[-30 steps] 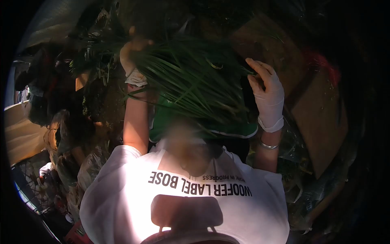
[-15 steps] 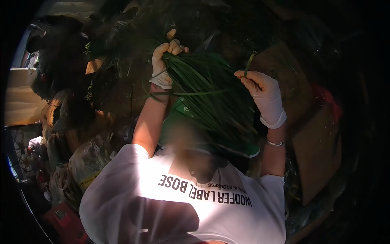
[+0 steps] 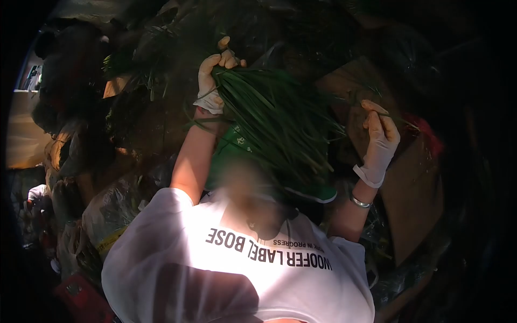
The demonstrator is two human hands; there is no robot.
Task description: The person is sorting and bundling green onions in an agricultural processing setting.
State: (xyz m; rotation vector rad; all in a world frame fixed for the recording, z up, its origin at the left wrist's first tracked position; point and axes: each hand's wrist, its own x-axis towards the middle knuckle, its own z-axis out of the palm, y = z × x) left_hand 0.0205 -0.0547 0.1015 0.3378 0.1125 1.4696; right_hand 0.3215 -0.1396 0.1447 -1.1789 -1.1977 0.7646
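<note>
Both hands wear pale gloves. At the upper middle, my left hand (image 3: pixel 211 81) is closed around one end of a bundle of long green leaves (image 3: pixel 269 107). The bundle fans out down and to the right, over a green cloth item (image 3: pixel 237 141) with white marks. One loose leaf bends around near my left wrist. To the right of the bundle and apart from it, my right hand (image 3: pixel 381 126) pinches a thin green leaf (image 3: pixel 406 123) between its fingertips.
Brown cardboard (image 3: pixel 414 199) lies at the right, near a red item (image 3: pixel 425 132). Clear plastic bags (image 3: pixel 116 210) are at the left, with a red object (image 3: pixel 83 296) at the lower left. More greens (image 3: pixel 153 48) lie in shadow at the top.
My right hand has moved right and slightly down, away from the bundle, with the thin leaf in its fingers. My left hand still holds the bundle, and the whole view has shifted slightly.
</note>
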